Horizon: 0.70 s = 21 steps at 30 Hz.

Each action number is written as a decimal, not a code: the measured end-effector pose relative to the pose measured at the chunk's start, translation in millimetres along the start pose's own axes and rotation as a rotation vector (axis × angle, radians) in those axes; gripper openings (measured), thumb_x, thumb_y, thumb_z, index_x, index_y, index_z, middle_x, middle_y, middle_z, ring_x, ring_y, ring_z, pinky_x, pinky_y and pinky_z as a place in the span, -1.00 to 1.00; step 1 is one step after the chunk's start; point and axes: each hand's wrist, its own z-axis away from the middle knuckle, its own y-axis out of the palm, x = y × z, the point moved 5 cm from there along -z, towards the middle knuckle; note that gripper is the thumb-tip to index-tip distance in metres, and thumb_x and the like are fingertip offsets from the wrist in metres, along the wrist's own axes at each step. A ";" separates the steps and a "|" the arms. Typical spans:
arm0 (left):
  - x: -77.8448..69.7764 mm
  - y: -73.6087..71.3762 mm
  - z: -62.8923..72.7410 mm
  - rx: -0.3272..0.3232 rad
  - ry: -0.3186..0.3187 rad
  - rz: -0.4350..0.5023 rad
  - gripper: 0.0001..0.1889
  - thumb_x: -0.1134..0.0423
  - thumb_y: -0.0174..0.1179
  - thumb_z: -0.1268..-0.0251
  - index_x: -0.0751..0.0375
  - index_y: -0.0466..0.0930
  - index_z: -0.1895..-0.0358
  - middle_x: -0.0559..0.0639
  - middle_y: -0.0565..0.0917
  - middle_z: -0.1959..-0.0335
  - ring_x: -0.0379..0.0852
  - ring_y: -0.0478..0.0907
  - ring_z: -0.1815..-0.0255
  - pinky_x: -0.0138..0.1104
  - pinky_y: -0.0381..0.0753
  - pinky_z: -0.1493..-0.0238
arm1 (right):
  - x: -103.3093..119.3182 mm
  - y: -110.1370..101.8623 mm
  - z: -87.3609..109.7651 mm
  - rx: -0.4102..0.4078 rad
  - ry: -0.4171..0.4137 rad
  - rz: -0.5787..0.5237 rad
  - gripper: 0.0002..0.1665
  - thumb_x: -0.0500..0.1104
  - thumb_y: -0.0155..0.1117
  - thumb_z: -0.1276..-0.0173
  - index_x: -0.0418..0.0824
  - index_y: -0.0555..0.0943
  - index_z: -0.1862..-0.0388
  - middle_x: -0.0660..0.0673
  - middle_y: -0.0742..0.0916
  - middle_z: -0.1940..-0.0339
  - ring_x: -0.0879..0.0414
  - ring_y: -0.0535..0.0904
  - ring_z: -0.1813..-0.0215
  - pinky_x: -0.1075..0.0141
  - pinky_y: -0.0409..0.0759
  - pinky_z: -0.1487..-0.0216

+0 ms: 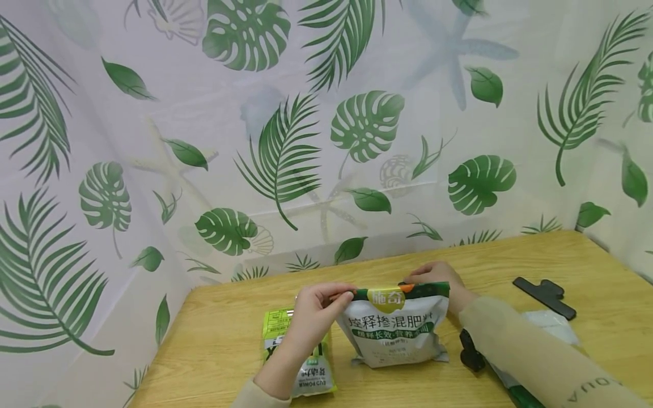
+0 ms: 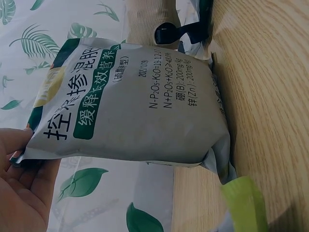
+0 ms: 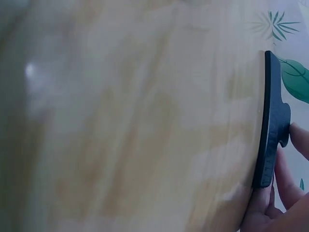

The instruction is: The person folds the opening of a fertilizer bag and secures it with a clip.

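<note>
A white fertilizer bag [image 1: 395, 334] with a green top band stands on the table. My left hand [image 1: 316, 317] pinches its top left corner between thumb and fingers; the left wrist view shows that hand at the edge of the bag's top. Behind the top edge, toward the right, is my right hand [image 1: 439, 279], partly covered by the bag in the head view. In the right wrist view its fingers [image 3: 285, 181] and thumb pinch the handle of a long black bag clip [image 3: 273, 125], which lies along the edge of a pale, blurred surface.
Left of the white bag lies a yellow-green packet [image 1: 311, 377], partly behind my left forearm. A second black clip [image 1: 546, 297] lies at the back right of the table [image 1: 214, 334]. Under my right forearm is another bag [image 1: 551, 323], with a black clip [image 1: 471, 351] beside it.
</note>
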 end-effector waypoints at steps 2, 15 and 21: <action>-0.4 0.5 0.1 0.001 0.000 0.007 -0.81 0.41 0.28 -0.50 0.45 0.79 -0.01 0.36 0.81 -0.04 -0.48 0.65 0.26 -0.59 0.63 0.16 | 0.0 -0.3 0.0 0.002 0.000 0.003 -0.42 0.00 0.47 -0.41 -0.39 0.65 -0.22 -0.40 0.70 -0.20 -0.10 0.72 -0.04 0.21 0.77 0.12; -1.2 1.3 1.9 -0.005 -0.004 0.017 -0.81 0.41 0.28 -0.50 0.45 0.79 -0.01 0.35 0.80 -0.06 -0.47 0.66 0.24 -0.58 0.64 0.14 | 0.9 -0.6 -0.1 0.008 -0.044 0.062 -0.60 -0.09 0.46 -0.41 -0.39 0.77 -0.04 -0.43 0.75 -0.15 -0.18 0.72 -0.09 0.20 0.78 0.12; 0.4 0.1 1.3 -0.001 -0.010 0.020 -0.80 0.39 0.28 -0.51 0.44 0.79 -0.03 0.35 0.80 -0.07 -0.46 0.66 0.23 -0.57 0.64 0.13 | -0.6 -1.8 -3.2 0.029 -0.070 0.057 -0.69 -0.14 0.45 -0.41 -0.38 0.80 0.06 -0.37 0.78 -0.04 -0.08 0.71 0.02 0.23 0.75 0.18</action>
